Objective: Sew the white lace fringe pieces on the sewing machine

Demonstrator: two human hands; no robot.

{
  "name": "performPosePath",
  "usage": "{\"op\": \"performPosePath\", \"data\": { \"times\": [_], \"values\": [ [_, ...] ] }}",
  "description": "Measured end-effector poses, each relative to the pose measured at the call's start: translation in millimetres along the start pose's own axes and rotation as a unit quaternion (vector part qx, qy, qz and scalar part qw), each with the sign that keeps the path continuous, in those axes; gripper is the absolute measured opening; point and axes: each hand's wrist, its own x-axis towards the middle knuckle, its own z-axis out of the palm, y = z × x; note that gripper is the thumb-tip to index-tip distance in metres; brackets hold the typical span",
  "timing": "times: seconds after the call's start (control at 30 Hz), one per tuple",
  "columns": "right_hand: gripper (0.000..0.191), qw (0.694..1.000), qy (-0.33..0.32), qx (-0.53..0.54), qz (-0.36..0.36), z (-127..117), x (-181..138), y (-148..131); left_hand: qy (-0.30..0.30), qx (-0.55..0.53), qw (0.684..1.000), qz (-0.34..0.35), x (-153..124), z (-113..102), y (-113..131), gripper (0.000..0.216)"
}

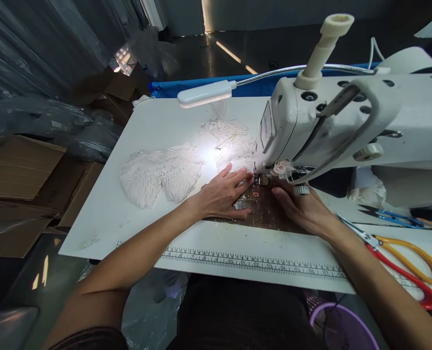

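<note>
A white sewing machine reaches in from the right over a white table, its presser foot low over a brown bed plate. My left hand lies palm down left of the foot, fingers stretched and spread, thumb on the plate. White lace pieces lie bunched beyond that hand, and its fingertips reach their near edge beside the foot. My right hand rests on the plate right of the foot, thumb stretched out. Its other fingers are mostly hidden behind the machine's head and a knurled knob.
A lit lamp on a bendable neck hangs over the lace. Scissors with orange and red handles and blue thread snips lie at right. A printed ruler follows the front edge. Cardboard boxes stand left; a purple bin is below.
</note>
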Motion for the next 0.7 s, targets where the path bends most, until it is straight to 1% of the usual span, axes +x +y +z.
{"op": "performPosePath", "data": {
  "times": [0.1,0.23,0.37,0.43,0.5,0.57,0.63,0.7],
  "values": [
    [0.045,1.0,-0.009,-0.02,0.006,3.9,-11.5,-3.4,0.006,-0.005,1.0,-0.012,0.2,1.6,-0.5,0.07],
    [0.039,0.999,0.031,-0.029,-0.025,8.9,-20.5,-1.1,0.02,-0.017,0.999,-0.029,-0.2,5.0,1.6,0.07],
    [0.036,0.997,0.043,-0.045,-0.046,11.2,-22.2,2.6,0.043,-0.019,0.998,-0.039,-1.1,7.9,4.3,0.06],
    [0.037,0.996,0.045,-0.047,-0.058,11.7,-22.3,3.1,0.056,-0.01,0.997,-0.051,1.2,8.2,1.6,0.053],
    [0.038,0.996,0.046,-0.048,-0.061,11.9,-23.0,3.1,0.071,0.011,0.994,-0.077,7.6,7.9,-6.7,0.046],
    [0.04,0.996,0.04,-0.052,-0.059,11.4,-24.3,3.2,0.081,0.043,0.988,-0.123,18.7,7.8,-21.5,0.042],
    [0.04,0.996,0.03,-0.051,-0.06,9.7,-25.7,3.4,0.077,0.073,0.981,-0.163,32.9,8.4,-41.0,0.043],
    [0.038,0.996,0.018,-0.05,-0.066,5.7,-27.1,2.0,0.054,0.082,0.981,-0.165,47.8,9.4,-61.0,0.044]
  ]
}}
